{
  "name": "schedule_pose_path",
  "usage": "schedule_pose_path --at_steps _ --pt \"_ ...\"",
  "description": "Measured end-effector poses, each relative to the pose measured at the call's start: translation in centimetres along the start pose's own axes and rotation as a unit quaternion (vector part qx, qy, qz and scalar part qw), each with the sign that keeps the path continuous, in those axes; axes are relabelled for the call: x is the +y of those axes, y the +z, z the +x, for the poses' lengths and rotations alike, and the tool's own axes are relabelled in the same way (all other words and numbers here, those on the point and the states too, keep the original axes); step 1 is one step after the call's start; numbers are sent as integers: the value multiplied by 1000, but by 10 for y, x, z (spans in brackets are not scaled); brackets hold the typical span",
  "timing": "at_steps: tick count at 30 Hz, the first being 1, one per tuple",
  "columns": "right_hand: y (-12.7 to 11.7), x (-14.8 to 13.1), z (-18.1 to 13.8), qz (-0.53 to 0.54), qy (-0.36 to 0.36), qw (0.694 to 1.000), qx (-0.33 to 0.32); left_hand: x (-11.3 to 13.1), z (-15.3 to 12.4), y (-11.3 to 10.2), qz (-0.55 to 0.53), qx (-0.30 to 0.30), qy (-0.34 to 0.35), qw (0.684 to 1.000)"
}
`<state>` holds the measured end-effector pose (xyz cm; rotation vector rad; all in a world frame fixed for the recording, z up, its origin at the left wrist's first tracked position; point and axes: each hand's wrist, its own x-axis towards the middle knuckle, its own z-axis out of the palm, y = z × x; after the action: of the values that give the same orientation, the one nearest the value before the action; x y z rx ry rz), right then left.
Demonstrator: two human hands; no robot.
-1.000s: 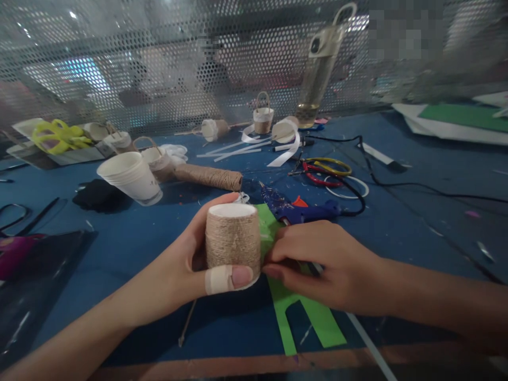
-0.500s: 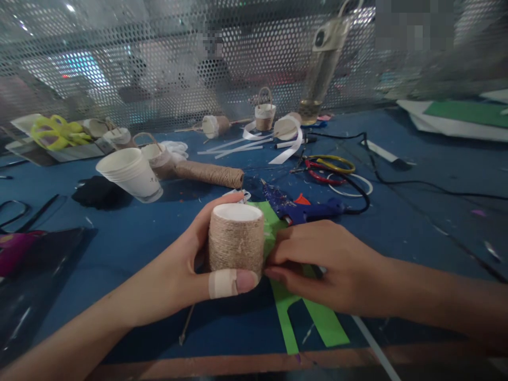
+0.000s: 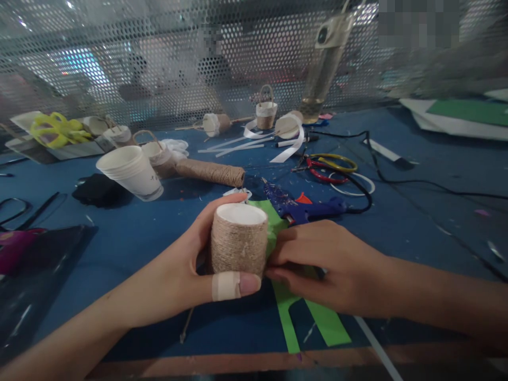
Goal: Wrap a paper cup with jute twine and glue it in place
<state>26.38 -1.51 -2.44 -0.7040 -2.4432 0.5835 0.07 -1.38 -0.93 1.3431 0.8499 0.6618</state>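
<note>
My left hand point(image 3: 186, 270) is wrapped round a small cup covered in jute twine point(image 3: 238, 241), held upside down with its white base on top; a plaster is on my thumb. My right hand point(image 3: 321, 264) has its fingers pressed together against the cup's lower right side, over a green paper cut-out point(image 3: 309, 317) lying on the blue table point(image 3: 397, 227). What the right fingertips pinch is hidden. A blue glue gun point(image 3: 305, 207) lies just behind the cup.
A stack of white paper cups point(image 3: 130, 172) and a spool of jute twine point(image 3: 210, 172) lie at the left rear. Red and yellow scissors point(image 3: 327, 166), black cables, white ribbon strips point(image 3: 286, 151), small finished baskets point(image 3: 265, 108) and a perforated metal screen point(image 3: 159, 63) stand behind.
The view has shifted slightly; the cup sits a little further right and lower in my left hand. Both hands keep their hold.
</note>
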Motion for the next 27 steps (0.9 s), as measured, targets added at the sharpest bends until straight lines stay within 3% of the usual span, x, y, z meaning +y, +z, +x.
schedule_pose_path --at_steps 8,14,17,21,27 --pt "1 1 1 9 4 1000 -10 6 1 3 25 -5 -12 1000" --pt "0 1 0 11 5 1000 -11 8 -1 7 9 38 -23 999" --pt "-1 1 0 12 3 1000 -11 5 -1 5 6 8 -14 1000" --pt "-1 2 0 8 0 1000 -7 4 -1 4 6 27 -10 1000" --pt "-1 1 0 10 8 1000 -19 3 0 -1 18 -13 -3 1000"
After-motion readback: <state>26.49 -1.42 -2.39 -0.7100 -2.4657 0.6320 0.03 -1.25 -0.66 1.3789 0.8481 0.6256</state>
